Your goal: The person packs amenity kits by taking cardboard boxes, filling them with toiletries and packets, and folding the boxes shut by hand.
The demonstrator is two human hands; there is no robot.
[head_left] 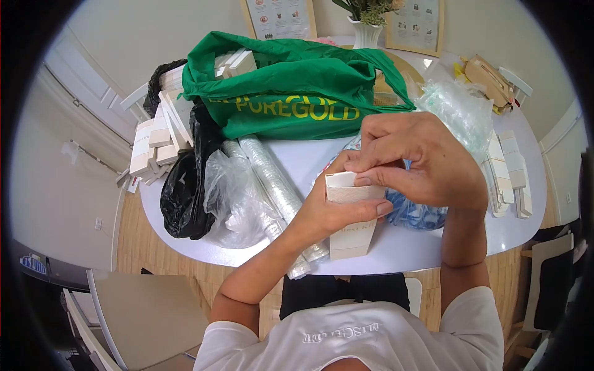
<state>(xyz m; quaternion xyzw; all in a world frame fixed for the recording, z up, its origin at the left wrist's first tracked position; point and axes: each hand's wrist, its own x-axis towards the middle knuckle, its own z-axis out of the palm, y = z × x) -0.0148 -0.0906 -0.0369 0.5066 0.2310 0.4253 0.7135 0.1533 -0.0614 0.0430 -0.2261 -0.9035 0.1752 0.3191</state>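
Note:
A small white box with printed lettering stands upright near the table's front edge. My left hand is wrapped round its upper part, the thumb across the front. Over the top opening, my right hand has thumb and index finger pinched together at the box's white flap; whether they grip the flap or something smaller is hidden. Behind my right hand lies a bundle of blue plastic packets, partly covered by the hand and wrist.
A green bag holding white boxes lies across the back. Rolls of clear wrap, black plastic and stacked flat boxes are at left. Bubble wrap and more boxes are at right, a vase behind.

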